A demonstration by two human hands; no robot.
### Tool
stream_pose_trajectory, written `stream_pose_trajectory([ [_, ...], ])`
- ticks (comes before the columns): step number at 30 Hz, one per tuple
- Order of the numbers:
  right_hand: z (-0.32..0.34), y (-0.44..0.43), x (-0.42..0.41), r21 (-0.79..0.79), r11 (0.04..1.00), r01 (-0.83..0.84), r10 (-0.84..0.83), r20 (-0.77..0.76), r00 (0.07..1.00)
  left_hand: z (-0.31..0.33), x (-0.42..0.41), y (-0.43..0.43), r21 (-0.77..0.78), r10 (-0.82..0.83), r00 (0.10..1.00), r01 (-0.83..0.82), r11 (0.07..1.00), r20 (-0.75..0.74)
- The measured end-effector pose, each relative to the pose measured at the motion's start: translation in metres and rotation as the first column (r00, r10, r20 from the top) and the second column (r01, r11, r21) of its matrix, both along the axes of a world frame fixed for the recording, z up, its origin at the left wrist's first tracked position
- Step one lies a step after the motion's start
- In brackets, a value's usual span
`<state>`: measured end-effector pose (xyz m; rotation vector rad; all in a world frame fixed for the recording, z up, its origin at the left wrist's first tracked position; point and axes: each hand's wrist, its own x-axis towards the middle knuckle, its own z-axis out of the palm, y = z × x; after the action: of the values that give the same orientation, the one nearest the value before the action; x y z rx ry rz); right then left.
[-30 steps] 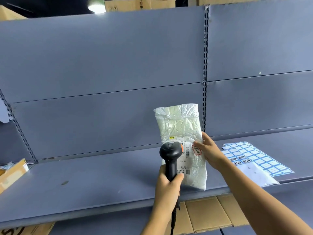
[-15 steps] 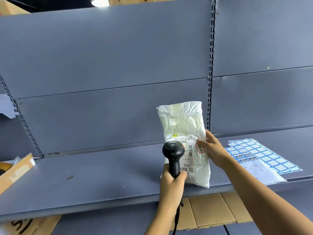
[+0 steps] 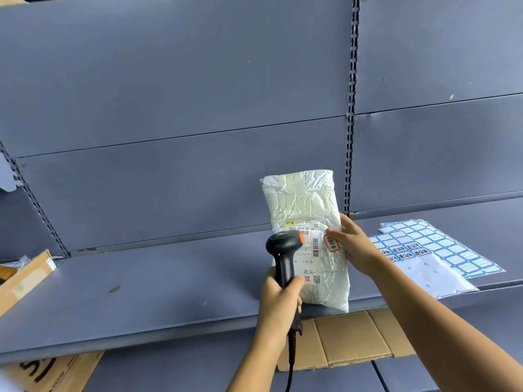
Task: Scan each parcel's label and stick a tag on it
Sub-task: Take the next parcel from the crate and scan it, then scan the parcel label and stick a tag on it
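At the far left a brown cardboard box (image 3: 25, 275) is sitting on the end of the grey metal shelf (image 3: 141, 292), its flap tilting up. The shelf's flat painted surface is running rightward under smooth panelled backing.

Right of centre, the left hand (image 3: 278, 301) is wrapping its fingers and thumb tightly around the grip of a black plastic scanner (image 3: 284, 250). The scanner's rounded head is pointing away from me at the parcel and showing a spot of orange at its right edge. Its cable (image 3: 290, 372) is hanging down below the wrist.

The parcel (image 3: 305, 205) is standing upright just behind the scanner, its bottom edge at the front lip of the shelf. It is a tall, soft rectangular bag of crinkled, glossy white film, with something pale and folded showing through. A white paper shipping label (image 3: 308, 250) is covering its lower front (barcode, QR code and printed characters are all readable as shapes), and the scanner head is hiding the label's left part. A small red-outlined tag (image 3: 331, 242) is sitting at the label's right edge.

The right hand (image 3: 353, 244) is gripping the parcel's right side, thumb on the front beside the tag, fingers going behind.

Further right, sticker sheets (image 3: 441, 250) of blue-bordered rectangles are lying flat on the shelf, partly peeled bare. Flattened cardboard (image 3: 353, 338) is showing beneath the shelf.
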<state>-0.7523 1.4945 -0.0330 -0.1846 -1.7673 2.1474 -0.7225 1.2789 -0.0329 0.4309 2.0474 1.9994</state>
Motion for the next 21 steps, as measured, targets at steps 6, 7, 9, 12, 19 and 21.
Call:
stream_pose_trajectory([
  [6, -0.007, 0.013, 0.008, -0.023, 0.998, 0.061, -0.060, 0.038, 0.997, 0.004, -0.046, -0.012, -0.136, 0.130, 0.991, -0.134, 0.982, -0.037],
  [7, -0.008, 0.015, 0.010, -0.027, 0.997, 0.066, -0.064, 0.043, 0.997, 0.004, -0.055, -0.014, -0.178, 0.149, 0.987, -0.156, 0.972, -0.057],
  [9, -0.010, 0.020, 0.013, -0.035, 0.997, 0.073, -0.072, 0.052, 0.996, 0.003, -0.072, -0.020, -0.310, 0.177, 0.973, -0.215, 0.926, -0.146],
  [12, -0.010, 0.026, 0.017, -0.039, 0.996, 0.080, -0.078, 0.058, 0.995, -0.003, -0.089, -0.026, -0.515, 0.157, 0.940, -0.300, 0.803, -0.303],
  [19, -0.008, 0.032, 0.019, -0.026, 0.998, 0.051, -0.049, 0.051, 0.997, -0.025, -0.107, -0.020, -0.734, -0.023, 0.915, -0.309, 0.605, -0.404],
  [21, -0.007, 0.033, 0.019, -0.018, 0.999, 0.042, -0.041, 0.054, 0.998, -0.027, -0.109, -0.016, -0.773, -0.084, 0.893, -0.332, 0.541, -0.443],
])
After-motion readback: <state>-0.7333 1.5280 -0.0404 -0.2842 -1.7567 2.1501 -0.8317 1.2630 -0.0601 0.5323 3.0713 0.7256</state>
